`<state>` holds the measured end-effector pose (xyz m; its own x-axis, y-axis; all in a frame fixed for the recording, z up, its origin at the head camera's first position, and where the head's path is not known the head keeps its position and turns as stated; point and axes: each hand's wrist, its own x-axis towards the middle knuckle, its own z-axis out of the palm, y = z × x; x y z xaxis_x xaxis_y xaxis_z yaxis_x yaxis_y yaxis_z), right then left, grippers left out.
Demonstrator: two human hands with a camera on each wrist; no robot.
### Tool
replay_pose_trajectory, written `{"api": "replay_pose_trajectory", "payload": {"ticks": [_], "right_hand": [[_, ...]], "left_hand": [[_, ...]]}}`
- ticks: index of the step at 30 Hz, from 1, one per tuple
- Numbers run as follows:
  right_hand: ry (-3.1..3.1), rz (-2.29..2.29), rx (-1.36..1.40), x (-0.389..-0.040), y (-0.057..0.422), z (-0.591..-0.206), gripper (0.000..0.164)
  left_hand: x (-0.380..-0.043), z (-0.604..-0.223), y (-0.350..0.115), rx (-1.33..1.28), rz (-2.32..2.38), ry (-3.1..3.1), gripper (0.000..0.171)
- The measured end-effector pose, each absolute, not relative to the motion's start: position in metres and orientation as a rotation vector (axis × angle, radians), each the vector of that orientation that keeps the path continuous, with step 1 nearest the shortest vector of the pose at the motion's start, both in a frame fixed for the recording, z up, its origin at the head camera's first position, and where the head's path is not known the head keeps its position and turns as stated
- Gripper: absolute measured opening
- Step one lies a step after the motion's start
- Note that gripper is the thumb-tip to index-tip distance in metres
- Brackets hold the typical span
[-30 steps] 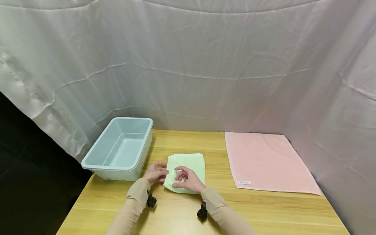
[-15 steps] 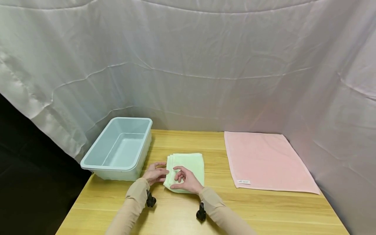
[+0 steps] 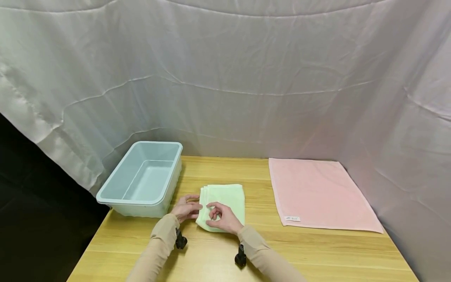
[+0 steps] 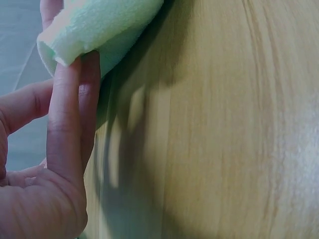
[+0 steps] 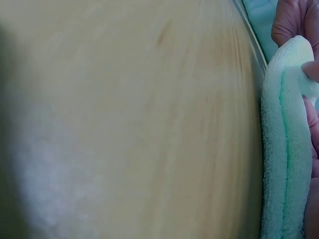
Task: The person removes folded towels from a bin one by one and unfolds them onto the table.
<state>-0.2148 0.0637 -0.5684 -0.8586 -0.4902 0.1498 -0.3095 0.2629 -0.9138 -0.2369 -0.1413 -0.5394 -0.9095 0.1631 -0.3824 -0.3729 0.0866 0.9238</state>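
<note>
A pale green towel [image 3: 225, 196], folded into a layered square, lies near the middle of the table. At its left edge my left hand [image 3: 184, 208] pinches the cloth; in the left wrist view, fingers [image 4: 65, 119] reach under the rolled edge of the towel [image 4: 99, 30]. My right hand [image 3: 225, 219] is over the front part of the towel, thumb and index finger bent and apart, the other fingers loosely curled. Nothing shows between them. In the right wrist view, the towel's thick folded side [image 5: 286, 149] shows at the right, with parts of both hands cut off by the frame.
A light blue plastic basin [image 3: 169, 192] stands at the left of the wooden table [image 3: 317, 258], its inside bare. A pink towel [image 3: 317, 192] with a white label lies spread flat at the right. Grey curtains [image 3: 225, 117] hang behind and at the sides.
Almost nothing differs. My right hand has shifted very slightly to the left over the green towel; the left hand keeps its pinch at the edge.
</note>
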Motion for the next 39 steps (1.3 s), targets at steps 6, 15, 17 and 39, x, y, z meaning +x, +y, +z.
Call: {"api": "replay_pose_trajectory", "payload": {"ticks": [6,15,17,39], "right_hand": [[2.375,-1.668,-0.73,-0.212,0.062,-0.567,0.036],[2.406,-1.655,-0.694,-0.201,0.062,-0.543,0.02],[2.435,-1.647,-0.672,-0.202,0.062,-0.546,0.018],[2.188,-2.183,-0.157,-0.214,0.116,-0.54,0.019]], "left_hand": [[-0.239,-0.541,-0.141,-0.225,1.875,1.989,0.057],[-0.24,-0.543,-0.14,-0.237,1.874,2.0,0.056],[-0.24,-0.543,-0.139,-0.245,1.876,2.004,0.056],[-0.231,-0.539,-0.145,-0.223,1.787,2.34,0.052]]}}
